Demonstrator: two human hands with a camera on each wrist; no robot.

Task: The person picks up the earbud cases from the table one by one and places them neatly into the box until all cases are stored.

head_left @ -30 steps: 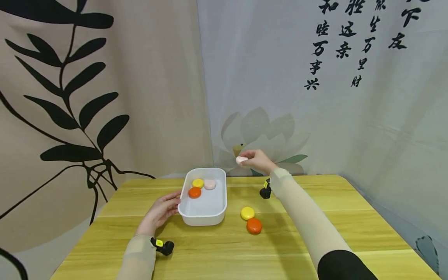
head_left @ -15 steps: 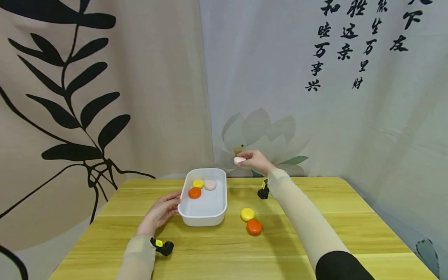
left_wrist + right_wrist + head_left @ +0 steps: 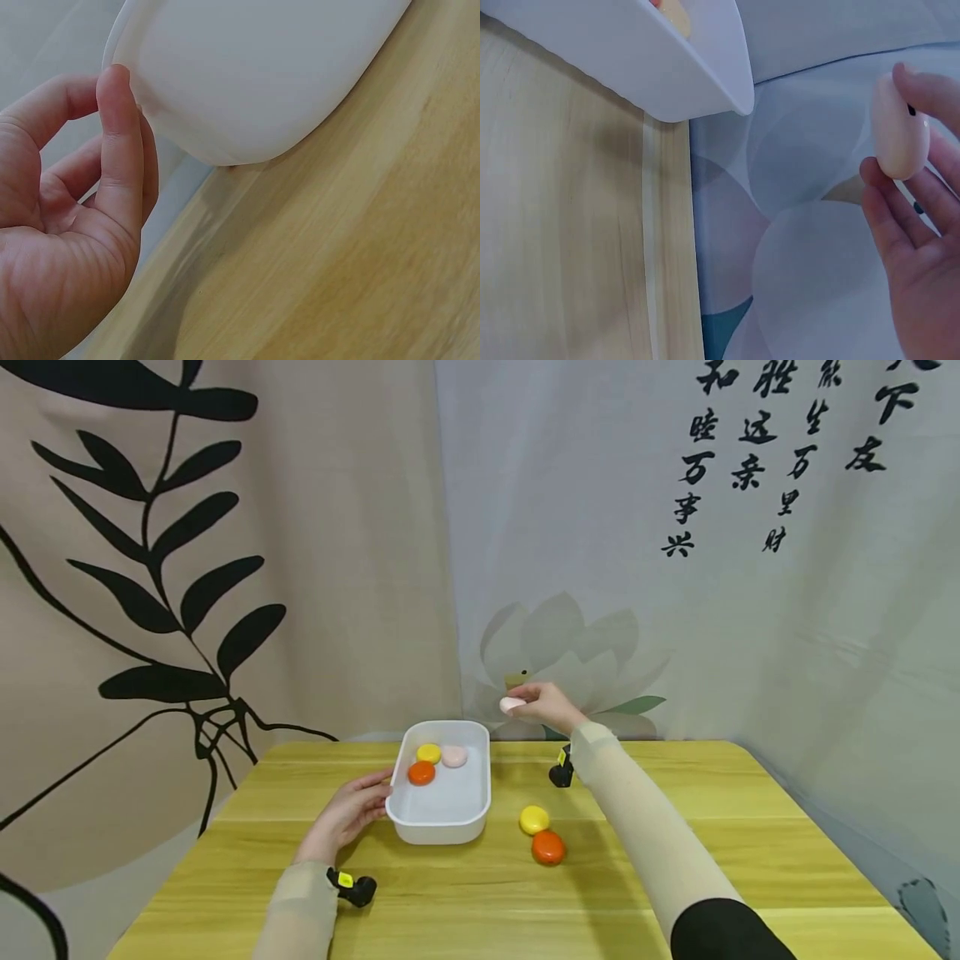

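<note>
My right hand (image 3: 550,705) pinches a smooth, rounded pale pink piece (image 3: 512,703) between thumb and fingers, raised over the table's far edge. In the right wrist view this pink piece (image 3: 900,127) looks thick and oval, with a small black mark by the thumb. With its fingertips, my left hand (image 3: 350,814) touches the outer left wall of a white plastic bin (image 3: 438,835). A yellow disc (image 3: 429,753), an orange disc (image 3: 422,773) and a pale pink disc (image 3: 453,756) lie inside the bin.
A yellow disc (image 3: 534,820) and an orange disc (image 3: 549,847) lie side by side on the wooden table (image 3: 465,910), right of the bin. Behind the far edge hangs a printed cloth (image 3: 360,568). Each wrist wears a small black camera (image 3: 363,891).
My right hand has shifted slightly left toward the bin with the pink piece in it. The head view has turned a little. My left hand stays at the bin's wall.
</note>
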